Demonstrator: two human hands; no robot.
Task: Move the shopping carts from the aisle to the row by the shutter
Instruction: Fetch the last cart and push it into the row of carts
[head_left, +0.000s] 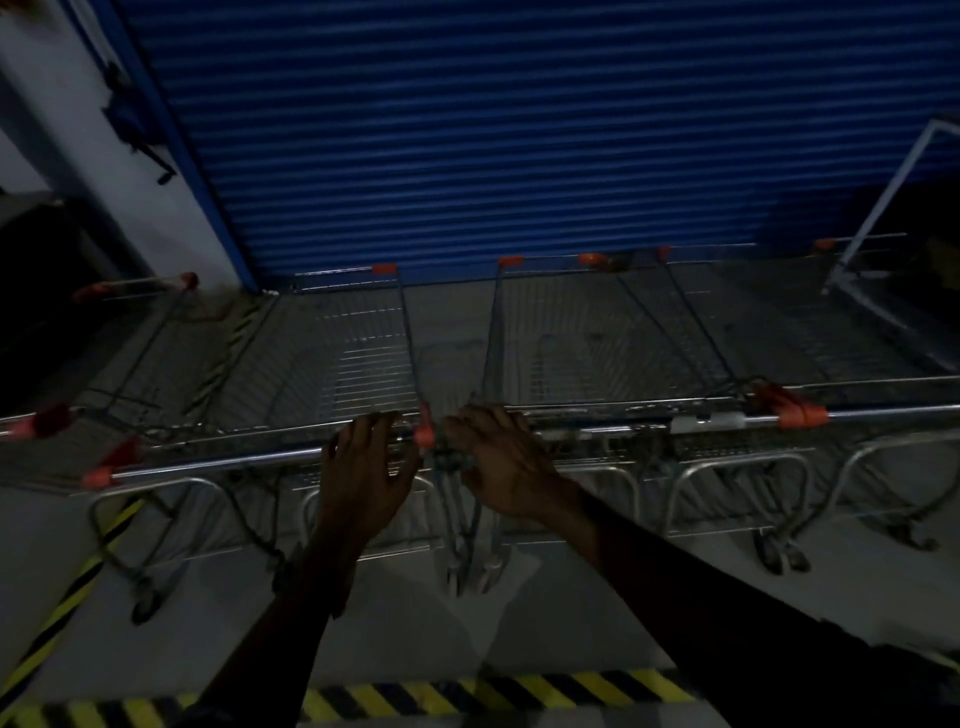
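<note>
Steel cart handles (218, 464) under both hands (363, 467); shutter (467, 130) beyond.

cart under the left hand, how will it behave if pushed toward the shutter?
The cart likely rolls easily, since it stands on caster wheels over smooth floor. Its empty wire basket suggests low weight. Casters may let it veer into the neighbouring cart. The left hand looks loose on the handle.

Both arms outstretched — left hand (366, 462) fingers spread, right hand (501, 457) curled.
</note>
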